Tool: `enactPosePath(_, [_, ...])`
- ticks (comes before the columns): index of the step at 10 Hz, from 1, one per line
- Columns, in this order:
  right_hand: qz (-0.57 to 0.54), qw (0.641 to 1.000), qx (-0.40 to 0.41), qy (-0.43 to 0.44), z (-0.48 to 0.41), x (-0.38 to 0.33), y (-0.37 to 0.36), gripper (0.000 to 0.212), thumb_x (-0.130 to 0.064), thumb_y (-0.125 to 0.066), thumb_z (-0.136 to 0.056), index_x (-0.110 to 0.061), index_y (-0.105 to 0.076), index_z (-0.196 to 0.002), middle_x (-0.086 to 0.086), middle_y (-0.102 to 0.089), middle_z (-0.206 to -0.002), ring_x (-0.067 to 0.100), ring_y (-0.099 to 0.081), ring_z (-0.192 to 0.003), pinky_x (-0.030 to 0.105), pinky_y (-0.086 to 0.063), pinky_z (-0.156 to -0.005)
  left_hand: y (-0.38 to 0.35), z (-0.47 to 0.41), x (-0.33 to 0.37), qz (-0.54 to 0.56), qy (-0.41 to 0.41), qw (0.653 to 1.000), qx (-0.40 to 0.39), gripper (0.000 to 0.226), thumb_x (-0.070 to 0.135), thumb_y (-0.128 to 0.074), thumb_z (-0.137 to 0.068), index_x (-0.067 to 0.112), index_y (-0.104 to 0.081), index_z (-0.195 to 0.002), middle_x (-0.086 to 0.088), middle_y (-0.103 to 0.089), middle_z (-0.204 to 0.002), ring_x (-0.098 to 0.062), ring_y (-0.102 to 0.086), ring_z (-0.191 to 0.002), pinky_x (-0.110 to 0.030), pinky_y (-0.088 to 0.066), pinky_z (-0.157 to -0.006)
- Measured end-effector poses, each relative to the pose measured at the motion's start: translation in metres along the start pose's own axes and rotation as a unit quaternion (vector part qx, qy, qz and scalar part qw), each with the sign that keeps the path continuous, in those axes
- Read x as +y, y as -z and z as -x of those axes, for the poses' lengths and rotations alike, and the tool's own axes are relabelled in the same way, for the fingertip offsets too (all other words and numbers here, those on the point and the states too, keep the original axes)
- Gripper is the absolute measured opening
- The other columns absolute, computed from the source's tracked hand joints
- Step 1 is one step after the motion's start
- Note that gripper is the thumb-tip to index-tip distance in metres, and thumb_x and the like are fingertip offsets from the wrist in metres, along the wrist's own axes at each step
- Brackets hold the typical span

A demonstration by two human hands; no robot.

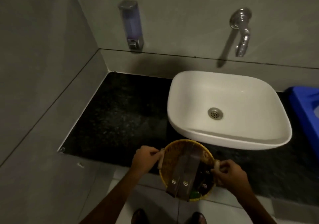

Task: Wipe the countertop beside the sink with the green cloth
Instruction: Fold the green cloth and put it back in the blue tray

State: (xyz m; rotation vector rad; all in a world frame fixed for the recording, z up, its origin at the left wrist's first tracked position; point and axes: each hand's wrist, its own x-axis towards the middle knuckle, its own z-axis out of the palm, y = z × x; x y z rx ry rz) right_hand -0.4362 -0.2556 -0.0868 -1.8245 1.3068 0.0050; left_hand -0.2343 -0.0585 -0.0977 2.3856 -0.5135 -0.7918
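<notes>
1. Black speckled bench (120, 113) runs from the grey left wall to the sink; its surface to the left of the sink is bare.
2. Soap dispenser (131, 25) hangs on the back wall above it.
3. My left hand (144, 158) is closed on the left handle of a yellow woven basket (172, 158) at the bench's front edge.
4. Basket holds two dark flat strips; a green scrap (195, 194), possibly the cloth, shows at its near rim.
5. My right hand (229, 173) is closed on the right handle.
6. White sink (229, 94) sits behind, tap (241, 33) above.
7. Blue bin (305, 113) at far right.
</notes>
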Motion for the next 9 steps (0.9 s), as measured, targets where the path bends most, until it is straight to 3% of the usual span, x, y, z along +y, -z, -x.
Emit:
enactPosePath(1, [-0.022, 0.998, -0.024, -0.044, 0.004, -0.016, -0.01, 0.019, -0.018, -0.076, -0.079, -0.009, -0.062, -0.088, 0.007, -0.068, -0.074, 0.016, -0.067, -0.064, 0.022, -0.05, -0.047, 0.012, 0.001, -0.007, 0.057, -0.022, 0.998, 0.012, 0.019, 0.035, -0.075, -0.079, 0.018, -0.077, -0.087, 0.0, -0.076, -0.077, -0.009, -0.07, -0.073, -0.032, -0.056, -0.071])
enactPosePath(2, [-0.081, 0.993, -0.057, -0.057, 0.01, -0.047, -0.041, 0.022, -0.012, -0.081, -0.073, -0.009, -0.064, -0.087, 0.012, -0.072, -0.078, 0.025, -0.072, -0.071, 0.033, -0.059, -0.058, 0.053, -0.008, -0.036, 0.07, -0.015, 0.996, 0.051, 0.012, 0.039, -0.072, -0.081, 0.028, -0.075, -0.078, 0.016, -0.068, -0.063, 0.005, -0.064, -0.063, -0.029, -0.056, -0.068])
enactPosePath(3, [-0.129, 0.988, -0.076, -0.032, 0.01, -0.078, -0.075, 0.022, -0.01, -0.081, -0.073, -0.008, -0.066, -0.088, 0.013, -0.074, -0.079, 0.027, -0.073, -0.073, 0.04, -0.062, -0.067, 0.094, -0.017, -0.058, 0.039, -0.013, 0.997, 0.071, 0.014, 0.04, -0.07, -0.083, 0.027, -0.075, -0.083, 0.017, -0.066, -0.065, -0.001, -0.066, -0.07, -0.027, -0.055, -0.069])
enactPosePath(4, [-0.165, 0.982, -0.094, 0.015, -0.003, -0.135, -0.126, 0.034, -0.009, -0.08, -0.073, -0.01, -0.06, -0.1, 0.018, -0.074, -0.091, 0.032, -0.072, -0.084, 0.049, -0.06, -0.081, 0.151, -0.042, -0.083, 0.039, 0.002, 0.989, 0.141, 0.022, 0.042, -0.066, -0.086, 0.024, -0.069, -0.097, 0.013, -0.068, -0.074, -0.01, -0.066, -0.078, -0.029, -0.055, -0.074])
enactPosePath(5, [-0.167, 0.98, -0.1, 0.047, -0.014, -0.173, -0.155, 0.044, -0.01, -0.079, -0.073, -0.019, -0.051, -0.105, 0.013, -0.071, -0.097, 0.029, -0.07, -0.089, 0.049, -0.058, -0.085, 0.178, -0.065, -0.096, 0.028, 0.014, 0.985, 0.167, 0.025, 0.044, -0.063, -0.087, 0.022, -0.065, -0.099, 0.003, -0.072, -0.088, -0.018, -0.068, -0.085, -0.035, -0.056, -0.078])
enactPosePath(6, [-0.16, 0.98, -0.101, 0.057, -0.035, -0.216, -0.18, 0.038, -0.011, -0.077, -0.074, -0.026, -0.051, -0.098, 0.006, -0.067, -0.102, 0.02, -0.067, -0.09, 0.043, -0.059, -0.086, 0.204, -0.1, -0.104, 0.036, 0.012, 0.987, 0.154, 0.026, 0.044, -0.058, -0.091, 0.021, -0.067, -0.1, -0.005, -0.074, -0.1, -0.025, -0.068, -0.093, -0.039, -0.055, -0.083])
enactPosePath(7, [-0.161, 0.98, -0.107, 0.043, -0.048, -0.228, -0.196, 0.032, -0.011, -0.074, -0.078, -0.023, -0.053, -0.099, 0.008, -0.066, -0.108, 0.021, -0.067, -0.094, 0.041, -0.059, -0.086, 0.212, -0.119, -0.111, 0.038, -0.003, 0.992, 0.124, 0.03, 0.042, -0.053, -0.094, 0.019, -0.066, -0.109, -0.01, -0.073, -0.106, -0.027, -0.066, -0.097, -0.039, -0.054, -0.085])
enactPosePath(8, [-0.104, 0.986, -0.126, 0.024, -0.056, -0.235, -0.203, 0.029, -0.019, -0.068, -0.084, -0.016, -0.055, -0.109, 0.011, -0.066, -0.111, 0.019, -0.068, -0.085, 0.034, -0.062, -0.073, 0.216, -0.13, -0.12, -0.009, -0.015, 0.995, 0.094, 0.032, 0.039, -0.049, -0.097, 0.019, -0.064, -0.116, -0.013, -0.07, -0.112, -0.031, -0.064, -0.103, -0.039, -0.053, -0.087])
enactPosePath(9, [-0.028, 0.993, -0.095, 0.067, -0.058, -0.249, -0.189, 0.041, -0.029, -0.065, -0.086, -0.011, -0.053, -0.121, 0.013, -0.066, -0.114, 0.022, -0.068, -0.088, 0.032, -0.059, -0.072, 0.225, -0.134, -0.112, -0.083, -0.036, 0.989, 0.114, 0.035, 0.037, -0.05, -0.096, 0.018, -0.058, -0.124, -0.015, -0.066, -0.119, -0.034, -0.06, -0.111, -0.045, -0.05, -0.093])
